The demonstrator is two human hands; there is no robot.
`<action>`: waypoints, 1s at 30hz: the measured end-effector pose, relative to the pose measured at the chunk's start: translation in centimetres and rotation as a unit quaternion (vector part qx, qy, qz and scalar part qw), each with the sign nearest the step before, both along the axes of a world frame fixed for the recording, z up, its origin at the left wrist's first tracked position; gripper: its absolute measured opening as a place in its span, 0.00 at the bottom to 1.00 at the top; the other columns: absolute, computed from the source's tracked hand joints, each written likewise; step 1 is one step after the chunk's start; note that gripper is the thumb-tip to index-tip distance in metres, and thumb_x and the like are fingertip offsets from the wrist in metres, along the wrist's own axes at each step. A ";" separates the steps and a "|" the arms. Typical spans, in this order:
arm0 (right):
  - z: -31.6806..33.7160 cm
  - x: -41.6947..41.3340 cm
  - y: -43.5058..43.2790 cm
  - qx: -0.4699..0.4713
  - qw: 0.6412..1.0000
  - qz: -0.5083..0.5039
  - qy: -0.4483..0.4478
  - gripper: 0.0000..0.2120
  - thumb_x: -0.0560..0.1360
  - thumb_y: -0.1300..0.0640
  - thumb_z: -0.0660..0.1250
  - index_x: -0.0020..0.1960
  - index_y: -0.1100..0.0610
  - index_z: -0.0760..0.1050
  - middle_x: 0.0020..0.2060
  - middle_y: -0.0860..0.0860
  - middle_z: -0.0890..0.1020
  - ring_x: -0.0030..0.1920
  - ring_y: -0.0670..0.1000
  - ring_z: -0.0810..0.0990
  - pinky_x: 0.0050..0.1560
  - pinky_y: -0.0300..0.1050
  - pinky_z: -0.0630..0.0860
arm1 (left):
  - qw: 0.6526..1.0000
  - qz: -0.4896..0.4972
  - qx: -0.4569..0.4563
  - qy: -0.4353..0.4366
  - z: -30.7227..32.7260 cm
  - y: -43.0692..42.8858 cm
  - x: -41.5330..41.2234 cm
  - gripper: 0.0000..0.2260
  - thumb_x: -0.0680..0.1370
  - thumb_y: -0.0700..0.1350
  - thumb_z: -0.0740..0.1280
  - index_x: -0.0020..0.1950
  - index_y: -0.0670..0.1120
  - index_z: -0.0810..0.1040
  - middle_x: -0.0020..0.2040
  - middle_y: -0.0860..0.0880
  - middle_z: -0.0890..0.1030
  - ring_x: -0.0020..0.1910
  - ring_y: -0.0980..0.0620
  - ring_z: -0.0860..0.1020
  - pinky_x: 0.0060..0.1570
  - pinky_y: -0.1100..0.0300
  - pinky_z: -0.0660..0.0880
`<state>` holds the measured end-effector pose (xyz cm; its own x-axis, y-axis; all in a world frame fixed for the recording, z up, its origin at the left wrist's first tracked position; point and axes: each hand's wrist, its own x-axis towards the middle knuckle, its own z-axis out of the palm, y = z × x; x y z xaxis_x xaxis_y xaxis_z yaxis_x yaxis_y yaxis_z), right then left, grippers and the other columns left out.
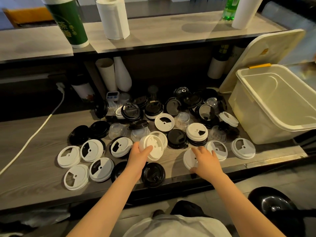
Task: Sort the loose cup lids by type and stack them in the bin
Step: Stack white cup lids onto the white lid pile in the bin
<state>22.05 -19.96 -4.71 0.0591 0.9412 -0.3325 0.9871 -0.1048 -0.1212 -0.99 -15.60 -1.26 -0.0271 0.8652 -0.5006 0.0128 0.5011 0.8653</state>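
Loose cup lids cover the grey wooden counter point(34, 168): white lids point(69, 156), black lids point(153, 174) and clear dome lids point(118, 130) in a mixed heap. My left hand point(139, 153) grips a small stack of white lids point(152, 146), tilted up off the counter. My right hand point(206, 161) lies with spread fingers on a flat white lid point(189, 159) near the front edge. An empty cream plastic bin point(266, 106) stands at the right, its lid point(261, 55) leaning behind it.
A raised shelf at the back carries a green cup stack point(68, 23), paper towel rolls point(112, 17) and a green bottle point(230, 7). Under it stand white cup sleeves point(106, 73), a timer point(112, 96) and a white cable point(37, 130). A black stool point(273, 207) sits low right.
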 end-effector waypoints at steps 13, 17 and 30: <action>6.1 -4.8 2.1 0.141 0.890 -0.045 0.431 0.41 0.65 0.53 0.78 0.72 0.51 0.61 0.62 0.45 0.67 0.62 0.43 0.66 0.63 0.38 0.66 | 0.989 0.029 -0.048 -0.140 1.5 -0.1 1.4 0.12 0.79 0.44 0.63 0.62 0.44 0.72 0.58 0.42 0.78 0.55 0.47 0.78 0.45 0.56 0.75; 6.8 -5.3 2.4 0.134 0.893 0.004 0.429 0.42 0.65 0.53 0.78 0.73 0.50 0.61 0.63 0.43 0.65 0.63 0.41 0.65 0.60 0.27 0.63 | 0.980 0.006 -0.058 -0.190 2.4 0.2 2.2 0.15 0.80 0.51 0.59 0.63 0.47 0.76 0.58 0.44 0.81 0.58 0.46 0.78 0.50 0.53 0.75; 9.0 1.8 4.0 0.166 0.874 0.072 0.452 0.39 0.62 0.47 0.77 0.69 0.43 0.64 0.64 0.36 0.65 0.65 0.33 0.63 0.61 0.25 0.62 | 0.986 -0.072 0.015 -0.151 6.3 1.7 8.4 0.06 0.79 0.38 0.58 0.53 0.40 0.72 0.46 0.43 0.78 0.42 0.50 0.77 0.36 0.59 0.75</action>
